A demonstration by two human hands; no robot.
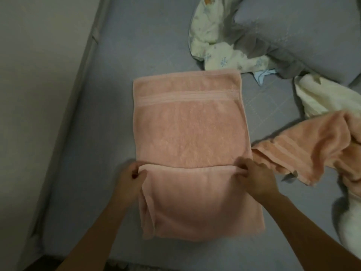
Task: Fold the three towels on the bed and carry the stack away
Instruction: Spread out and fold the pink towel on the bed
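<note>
Head view looks down on a bed (121,45) covered in a grey-blue sheet, with a pink towel (187,133) spread lengthwise in the middle. Its near end is doubled back over itself, and the folded edge runs straight across between the two hands. The left hand (130,178) pinches the left corner of that edge, fingers closed on the cloth; the right hand (254,177) pinches the right corner the same way. The hands are well apart, one at each side of the towel, both forearms reaching in from the bottom of the frame. The far end of the towel lies flat, with a woven band crossing it near the hem. To the right, a second pink towel (312,147) lies crumpled on the sheet, its near corner just beside the right hand. Beyond it sits a cream towel (322,96), also unfolded. At the top right a grey pillow (298,36) rests against a patterned pale blanket (213,45).
</note>
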